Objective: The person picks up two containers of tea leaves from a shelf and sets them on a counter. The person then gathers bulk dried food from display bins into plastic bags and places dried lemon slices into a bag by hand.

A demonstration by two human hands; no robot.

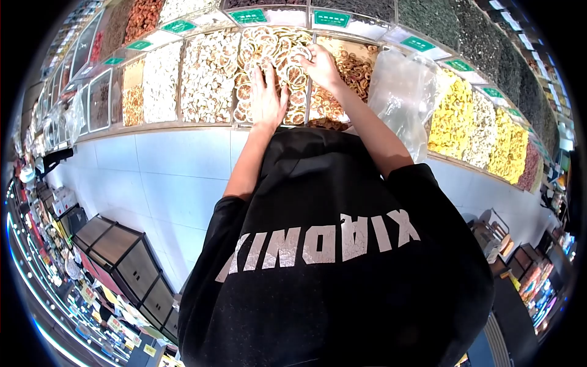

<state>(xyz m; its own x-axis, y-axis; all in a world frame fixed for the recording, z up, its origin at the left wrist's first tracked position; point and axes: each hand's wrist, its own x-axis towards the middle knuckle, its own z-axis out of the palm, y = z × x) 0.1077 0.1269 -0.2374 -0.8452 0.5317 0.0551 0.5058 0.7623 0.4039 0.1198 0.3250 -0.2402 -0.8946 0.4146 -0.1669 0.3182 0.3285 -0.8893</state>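
A bin holds a heap of dried citrus slices (pixel 296 78), pale rings with brownish centres. My left hand (pixel 267 101) lies on the near part of the heap, palm down, its fingers stretched out and apart. At the heap's right side, my right hand (pixel 320 68) has its fingers bent and drawn together around the edge of a pale dried citrus slice (pixel 302 54). Its fingertips partly cover that slice. Both forearms reach forward over the front edge of the display.
Brown dried slices (pixel 354 67) fill the bin to the right, beside a clear plastic bag (pixel 400 92). Pale dried pieces (pixel 208 79) lie in the bin to the left. Green labels (pixel 331 19) line the rear divider. Yellow dried flowers (pixel 452 116) are farther right.
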